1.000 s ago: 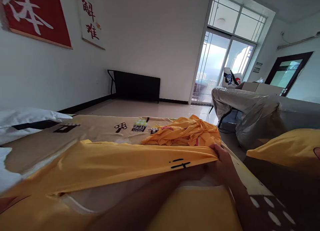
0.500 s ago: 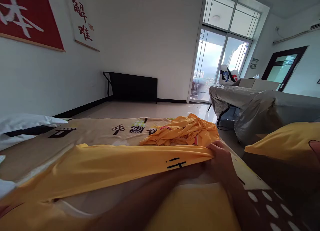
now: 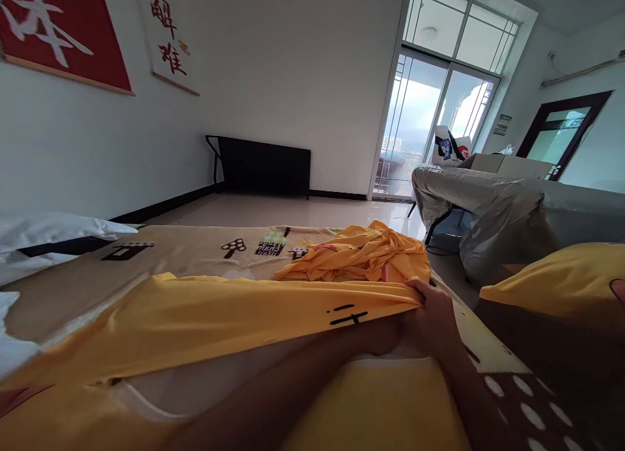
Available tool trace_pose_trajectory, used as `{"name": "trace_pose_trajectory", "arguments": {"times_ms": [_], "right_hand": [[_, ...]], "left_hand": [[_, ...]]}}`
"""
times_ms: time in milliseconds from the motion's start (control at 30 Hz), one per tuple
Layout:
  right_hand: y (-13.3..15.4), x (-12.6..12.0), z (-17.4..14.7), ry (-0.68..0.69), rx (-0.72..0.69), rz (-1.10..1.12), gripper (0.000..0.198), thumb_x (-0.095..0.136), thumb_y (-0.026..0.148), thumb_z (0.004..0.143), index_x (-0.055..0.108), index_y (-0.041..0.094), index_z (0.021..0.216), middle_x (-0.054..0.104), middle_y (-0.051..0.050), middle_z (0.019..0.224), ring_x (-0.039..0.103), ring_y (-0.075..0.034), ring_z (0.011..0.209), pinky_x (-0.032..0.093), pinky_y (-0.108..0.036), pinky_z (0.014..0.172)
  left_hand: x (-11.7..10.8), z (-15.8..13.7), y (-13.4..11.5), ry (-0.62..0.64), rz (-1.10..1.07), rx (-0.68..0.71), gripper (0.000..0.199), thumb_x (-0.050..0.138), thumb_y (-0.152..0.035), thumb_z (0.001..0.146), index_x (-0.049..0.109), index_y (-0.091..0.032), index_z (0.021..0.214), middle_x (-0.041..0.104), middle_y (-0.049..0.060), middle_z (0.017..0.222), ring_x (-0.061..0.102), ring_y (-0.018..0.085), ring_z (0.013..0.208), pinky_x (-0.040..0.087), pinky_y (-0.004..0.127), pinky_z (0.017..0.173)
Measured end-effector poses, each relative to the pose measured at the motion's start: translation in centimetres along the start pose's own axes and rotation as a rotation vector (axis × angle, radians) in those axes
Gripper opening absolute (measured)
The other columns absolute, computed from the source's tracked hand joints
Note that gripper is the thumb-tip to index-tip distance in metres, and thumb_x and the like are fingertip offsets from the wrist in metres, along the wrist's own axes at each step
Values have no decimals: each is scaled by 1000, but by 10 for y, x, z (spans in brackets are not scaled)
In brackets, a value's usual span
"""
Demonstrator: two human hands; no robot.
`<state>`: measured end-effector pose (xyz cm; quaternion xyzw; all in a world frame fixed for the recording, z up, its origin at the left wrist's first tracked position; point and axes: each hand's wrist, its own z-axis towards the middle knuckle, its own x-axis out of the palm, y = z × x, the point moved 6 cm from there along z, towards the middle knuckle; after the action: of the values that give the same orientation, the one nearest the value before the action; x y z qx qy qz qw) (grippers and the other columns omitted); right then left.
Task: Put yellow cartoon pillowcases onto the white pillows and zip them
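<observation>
A yellow fabric cover [image 3: 234, 314] with small black printed marks stretches across the bed in front of me. My right hand [image 3: 432, 308] pinches its far right end, thumb on top. Coming from the lower left, my left forearm runs beneath the cover's raised edge, and my left hand [image 3: 385, 334] lies in shadow beside the right one; its fingers are hidden. Pale whitish cloth [image 3: 209, 379] shows under the raised edge. Just beyond the hands lies a crumpled orange-yellow cloth [image 3: 361, 252].
The bed has a beige printed sheet [image 3: 185, 249]. White pillows [image 3: 58, 233] lie at the left. A yellow cushion [image 3: 561, 275] is at the right, before plastic-wrapped furniture [image 3: 502, 197]. A black folded table [image 3: 263, 168] leans against the far wall, left of a glass door [image 3: 415, 125].
The view has shifted slightly. Both hands and the stretched cover keep nearly the same position, with the right hand's hold unchanged.
</observation>
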<state>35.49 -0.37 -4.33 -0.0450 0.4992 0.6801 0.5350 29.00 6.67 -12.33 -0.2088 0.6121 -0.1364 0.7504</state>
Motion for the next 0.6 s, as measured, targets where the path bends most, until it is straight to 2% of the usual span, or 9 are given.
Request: {"name": "trace_pose_trajectory", "arguments": {"times_ms": [167,367,600], "right_hand": [[-3,-1,3,-4,-12,-13,40,44,20,49,69,18,80,70,-3,70,62,-20,65,43,-24,59],[-15,4,7,31,-26,96,36,48,22,53,69,17,82,70,-3,72,63,-21,69,45,-26,61],[-35,14,16,44,-35,219,39,47,16,51,68,16,84,71,-4,78,64,-22,74,48,-27,66]], "left_hand": [[-5,1,-6,-2,-33,-16,50,44,-9,84,38,-13,134,43,13,141,41,21,130,31,38,112],[-21,-4,-26,-51,-29,29,44,47,-9,81,48,-16,125,48,11,137,38,23,131,26,42,114],[-34,-8,-39,-143,80,69,54,49,-18,81,39,-15,133,39,15,142,37,26,131,29,43,112]]}}
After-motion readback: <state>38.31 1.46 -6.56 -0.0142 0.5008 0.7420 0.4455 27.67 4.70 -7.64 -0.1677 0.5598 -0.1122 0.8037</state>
